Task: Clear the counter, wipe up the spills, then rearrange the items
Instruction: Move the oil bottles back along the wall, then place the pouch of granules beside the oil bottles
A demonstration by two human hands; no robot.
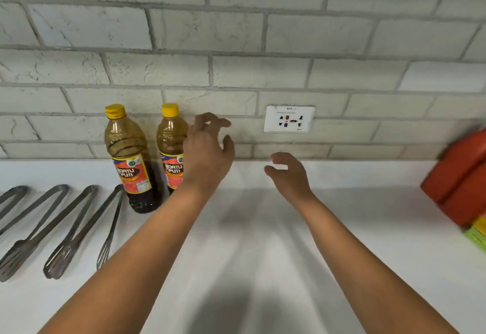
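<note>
Reaching out over the white counter (263, 228), both bare arms stretch toward the back wall. The left hand (207, 149) is up just beside the right-hand bottle (172, 147), fingers loosely spread and a bit curled, holding nothing; from this angle it overlaps the bottle's edge, so I honestly can't tell if it's touching it or just in front of it. The right hand (288, 173) hovers lower over the counter, fingers relaxed and slightly bent, thumb apart, also holding nothing.

Two bottles with yellow caps and red-orange labels stand upright at the back of the counter, close to the wall. The left-hand bottle (128, 157) sits a little nearer to the camera, and both have dark liquid at the bottom with yellowish clear plastic above.

Left of the bottles, four metal tongs (71, 231) lie in a neat row on the counter, angled the same way, the leftmost ones cut off by the frame edge.

At the far right edge there's a stack of red-orange things (460, 175) with something yellow and green (477, 231) underneath, pretty blurry. A white wall socket (289, 119) sits on the grey brick-pattern wall (236, 44), above and between the two hands.
</note>
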